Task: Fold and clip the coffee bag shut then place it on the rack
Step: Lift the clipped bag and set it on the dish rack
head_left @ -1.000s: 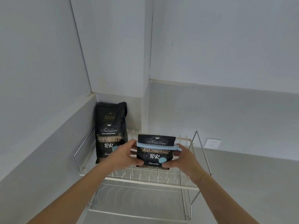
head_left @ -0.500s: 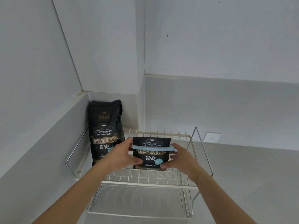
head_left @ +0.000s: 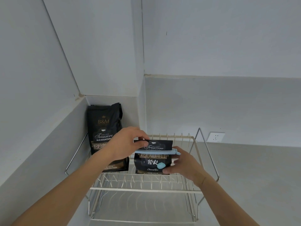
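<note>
A two-tier wire rack [head_left: 146, 190] stood in the corner of a grey counter [head_left: 252, 176], and everything else sat in relation to it. On the rack's upper tier, near its middle, the small black coffee bag [head_left: 152, 162] stood upright, its top folded down and a pale blue clip [head_left: 156, 151] clamped across it just below the fold, the clip's end jutting out toward the rack's right side. A round blue sticker [head_left: 161, 165] showed on the lower front of the bag.

Both hands were on that bag. The left hand [head_left: 125, 144] reached in from the rack's left side and pinched the folded top edge, thumb on the front face and fingers curled over the top. The right hand [head_left: 184, 163] came in from the rack's right side and cupped the bag's lower right corner, fingertips pressed to the front near the sticker. The bag's base seemed to rest on the rack's wires, though the front rail and prongs made that hard to confirm.

At the rack's left end, against the corner walls, a taller black coffee bag [head_left: 104, 136] stood upright with its top loosely open, partly behind the left hand. Beyond the rack's right rear post, a white wall socket [head_left: 215, 137] sat low on the wall.
</note>
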`<state>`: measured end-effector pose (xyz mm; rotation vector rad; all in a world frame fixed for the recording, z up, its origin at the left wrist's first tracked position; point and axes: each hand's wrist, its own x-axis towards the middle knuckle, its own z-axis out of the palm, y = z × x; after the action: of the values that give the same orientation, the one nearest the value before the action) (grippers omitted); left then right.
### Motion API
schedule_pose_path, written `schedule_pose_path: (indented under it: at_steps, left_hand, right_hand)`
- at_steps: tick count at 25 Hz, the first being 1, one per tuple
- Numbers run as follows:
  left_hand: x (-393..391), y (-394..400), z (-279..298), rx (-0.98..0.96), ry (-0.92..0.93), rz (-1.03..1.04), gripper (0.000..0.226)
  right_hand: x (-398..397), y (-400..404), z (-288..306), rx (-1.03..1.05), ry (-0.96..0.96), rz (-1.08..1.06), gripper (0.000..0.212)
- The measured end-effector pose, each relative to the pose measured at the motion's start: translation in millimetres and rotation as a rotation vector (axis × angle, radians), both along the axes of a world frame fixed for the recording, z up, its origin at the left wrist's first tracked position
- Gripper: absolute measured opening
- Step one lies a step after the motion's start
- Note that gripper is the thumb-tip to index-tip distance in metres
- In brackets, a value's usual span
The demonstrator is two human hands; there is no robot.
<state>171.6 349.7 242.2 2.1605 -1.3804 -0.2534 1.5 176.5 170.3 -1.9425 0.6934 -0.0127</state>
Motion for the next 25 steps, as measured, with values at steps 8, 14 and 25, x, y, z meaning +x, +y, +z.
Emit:
schedule_pose_path:
  at_steps: [8,14,25]
  left_hand:
    - [10,-20,-5,-0.075,0.043,0.037,0.008]
    - [22,-40,5,-0.069,-0.026,0.034,0.01]
    - [26,-27,-7,-0.028,-0.047,0.021,0.005]
  right_hand:
    - [6,0,-4,-0.007,-0.036,-0.014,0.055]
    - [23,-13,1,0.015,-0.074,-0.064,0.062]
    - [23,-10,-4,-0.117,-0.042,-0.065,0.061]
